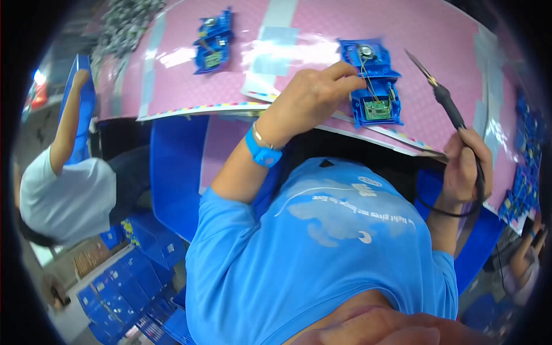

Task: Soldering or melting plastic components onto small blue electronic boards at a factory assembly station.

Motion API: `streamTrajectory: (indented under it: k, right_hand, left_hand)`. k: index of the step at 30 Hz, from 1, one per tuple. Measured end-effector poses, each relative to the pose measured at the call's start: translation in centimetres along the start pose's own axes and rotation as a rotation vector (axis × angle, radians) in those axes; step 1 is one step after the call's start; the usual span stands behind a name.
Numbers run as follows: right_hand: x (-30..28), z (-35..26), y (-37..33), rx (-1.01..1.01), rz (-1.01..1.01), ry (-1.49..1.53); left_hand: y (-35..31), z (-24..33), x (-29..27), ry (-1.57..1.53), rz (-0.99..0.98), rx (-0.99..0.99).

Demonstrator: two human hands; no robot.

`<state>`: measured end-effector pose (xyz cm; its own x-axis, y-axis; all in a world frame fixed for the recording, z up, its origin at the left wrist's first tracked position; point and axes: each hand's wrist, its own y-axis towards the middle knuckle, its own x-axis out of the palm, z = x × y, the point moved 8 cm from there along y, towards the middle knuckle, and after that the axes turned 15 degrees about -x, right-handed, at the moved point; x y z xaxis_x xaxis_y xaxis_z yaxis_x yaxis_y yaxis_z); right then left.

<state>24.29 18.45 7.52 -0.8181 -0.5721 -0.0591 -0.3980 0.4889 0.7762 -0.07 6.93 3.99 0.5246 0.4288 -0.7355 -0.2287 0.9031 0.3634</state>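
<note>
A blue plastic housing [376,70] lies opened out on the pink table, with a small round speaker [365,51] in its upper part and a green circuit board [377,110] in its lower part. Thin yellowish wires [371,86] run between the two. At the housing's left edge, my left hand [310,99] pinches the wires between thumb and fingertips; the exact contact is partly hidden. My right hand [467,167] grips a soldering iron [448,106] by its black handle, its tip pointing up and left, apart from the housing. The iron's cord loops below my wrist.
Another opened blue housing [213,43] lies at the table's far left. Pale grey parts [127,29] are heaped beyond it. More blue parts [523,161] are piled at the right edge. A person in a white shirt [69,195] is at left, near stacked blue bins [123,293].
</note>
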Motion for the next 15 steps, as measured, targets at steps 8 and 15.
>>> streamTrajectory:
  k: [8, 15]
  right_hand:
    - [1.0, -1.5, -0.4, 0.0, 0.002, -0.121]
    - [3.2, -1.3, 1.5, -0.307, -0.083, -0.283]
  left_hand:
    - [1.1, -10.0, -11.4, 0.191, -0.029, -0.018]
    - [-2.6, -25.9, -20.7, 0.305, -0.021, -0.305]
